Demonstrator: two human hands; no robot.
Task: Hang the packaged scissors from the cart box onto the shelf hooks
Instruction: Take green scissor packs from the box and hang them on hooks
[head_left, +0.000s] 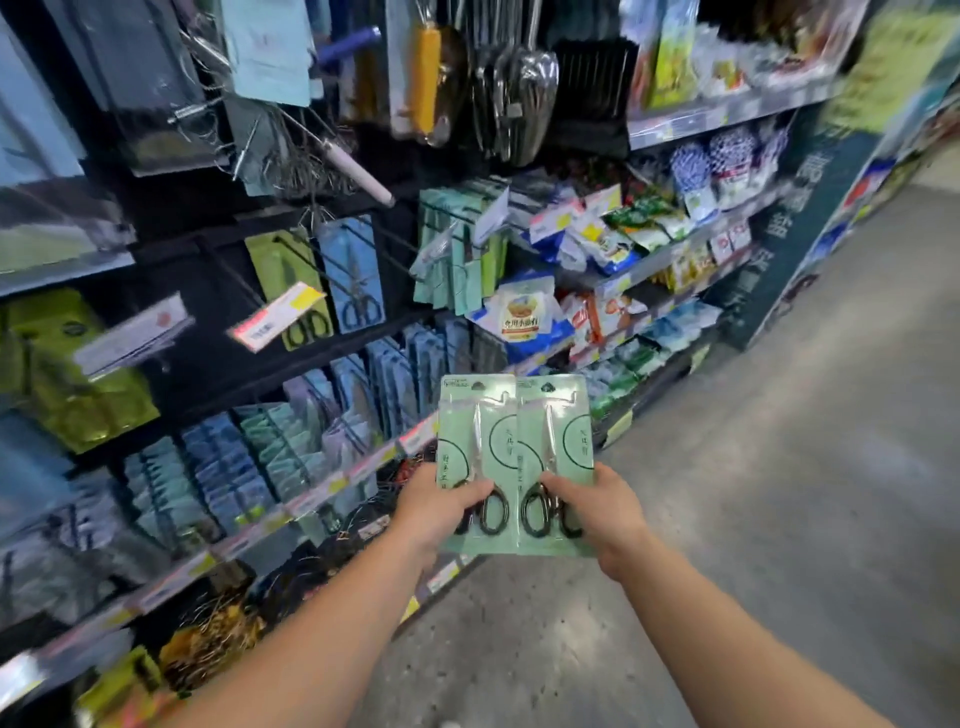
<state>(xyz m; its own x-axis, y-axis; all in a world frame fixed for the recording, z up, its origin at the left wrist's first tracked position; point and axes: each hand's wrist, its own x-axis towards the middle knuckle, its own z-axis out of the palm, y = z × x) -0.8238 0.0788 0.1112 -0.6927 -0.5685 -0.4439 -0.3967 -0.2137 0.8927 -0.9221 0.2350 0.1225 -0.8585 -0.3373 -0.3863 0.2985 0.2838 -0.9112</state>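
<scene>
Holding two pale green cardboard scissor packs side by side in the lower middle of the frame, edges touching, each with black-handled scissors under clear plastic. The left hand (441, 506) grips the left scissor pack (475, 457) at its lower part, thumb curled over the front near the black handle loops, other fingers hidden behind the card. The right hand (592, 506) grips the right scissor pack (556, 457) the same way, thumb on the front by the loops, rest of the fingers out of sight behind. Both packs stand upright, hang holes at the top, well below and right of the black shelf hooks (332, 260) in the middle left of the frame. On those hooks hang a lime green scissor card (270, 260) and a blue scissor card (358, 280), with a white and yellow price tag (278, 314) sticking out in front. More teal packs (457, 260) hang just right of them. Metal kitchen utensils (514, 93) dangle along the top, bagged goods (524, 317) fill the shelves on the right, and grey speckled floor (779, 493) runs down the right side. Pretty blurry overall.
</scene>
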